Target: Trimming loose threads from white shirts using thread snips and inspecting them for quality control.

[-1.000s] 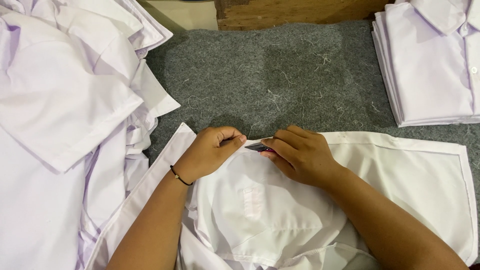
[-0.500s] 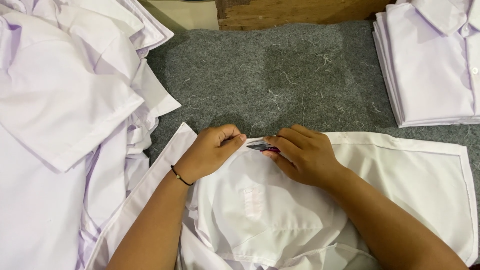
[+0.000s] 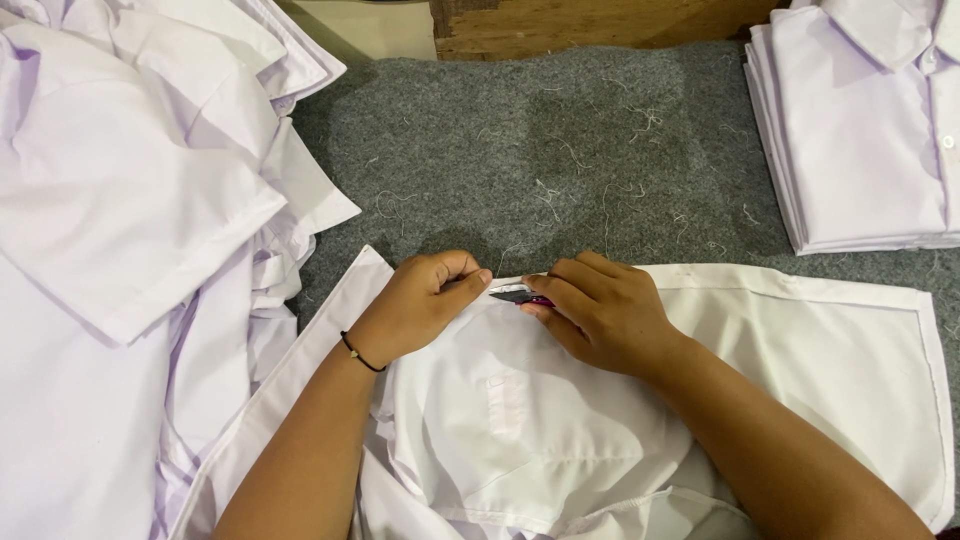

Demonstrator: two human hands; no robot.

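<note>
White shirt [image 3: 560,420] spread on grey felt [image 3: 560,150], its top edge pinched by left hand [image 3: 420,305], small snips [image 3: 520,296] gripped in right hand [image 3: 605,310] at that edge, folded shirts [image 3: 860,130] stacked beyond, loose shirts [image 3: 130,230] heaped left of it.

A white shirt [image 3: 560,440] lies spread flat on the grey felt, its top edge pinched into a fold — a small thread snipper [image 3: 522,297] (dark blades, pink handle) lies against that edge — lengthwise.
</note>
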